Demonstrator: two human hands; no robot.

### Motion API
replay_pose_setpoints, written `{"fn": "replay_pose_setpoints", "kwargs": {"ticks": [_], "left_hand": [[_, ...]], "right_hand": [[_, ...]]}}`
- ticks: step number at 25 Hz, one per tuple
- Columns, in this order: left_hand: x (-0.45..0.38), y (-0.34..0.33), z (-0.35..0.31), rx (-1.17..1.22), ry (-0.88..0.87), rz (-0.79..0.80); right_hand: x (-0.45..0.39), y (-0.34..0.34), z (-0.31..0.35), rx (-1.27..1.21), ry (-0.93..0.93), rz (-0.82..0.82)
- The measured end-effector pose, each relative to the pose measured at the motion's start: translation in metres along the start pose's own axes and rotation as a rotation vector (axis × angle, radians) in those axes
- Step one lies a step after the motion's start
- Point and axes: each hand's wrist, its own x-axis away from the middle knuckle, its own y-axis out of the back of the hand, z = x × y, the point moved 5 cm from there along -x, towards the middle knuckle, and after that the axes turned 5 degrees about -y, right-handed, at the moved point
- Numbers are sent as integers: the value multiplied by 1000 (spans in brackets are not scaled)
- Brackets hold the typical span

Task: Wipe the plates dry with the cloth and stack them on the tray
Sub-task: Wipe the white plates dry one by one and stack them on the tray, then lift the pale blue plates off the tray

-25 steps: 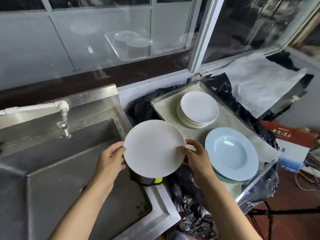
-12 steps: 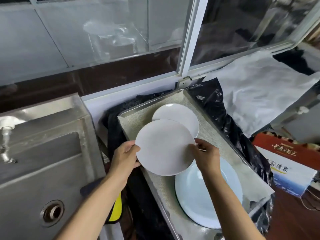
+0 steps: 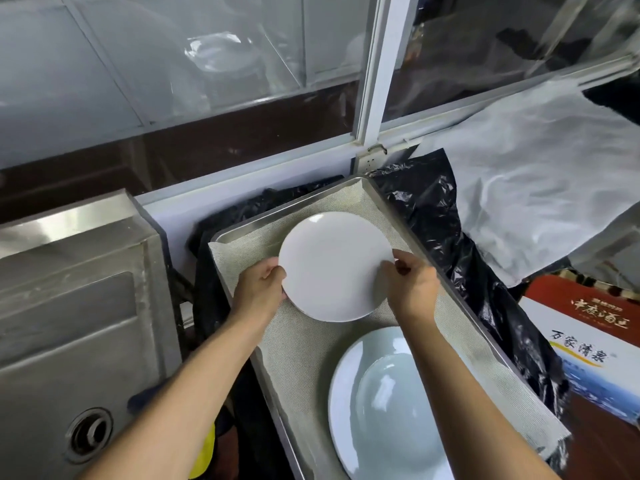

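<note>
White plate [image 3: 334,266] over tray [image 3: 287,216], far end | left hand [image 3: 259,289] and right hand [image 3: 412,289] pinch opposite rims, likely to keep it level | blue plate [image 3: 377,396] sits near end

A kitchen wash-up corner: a steel sink [image 3: 79,306] beside a lined metal tray [image 3: 388,202] of plates [image 3: 332,265].
</note>
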Motion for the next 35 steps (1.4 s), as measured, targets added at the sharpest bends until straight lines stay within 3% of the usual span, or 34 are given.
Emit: {"fn": "replay_pose_setpoints", "kwargs": {"ticks": [12, 17, 28, 35], "left_hand": [[-2, -9, 1, -151, -87, 65], [15, -1, 11, -41, -50, 120], [147, 12, 62, 4, 12, 208], [212, -10, 94, -106, 18, 259]], "right_hand": [[-12, -10, -12, -23, -1, 20], [7, 4, -15, -14, -24, -20], [142, 61, -72, 44, -71, -54], [168, 105, -105, 68, -137, -47]]}}
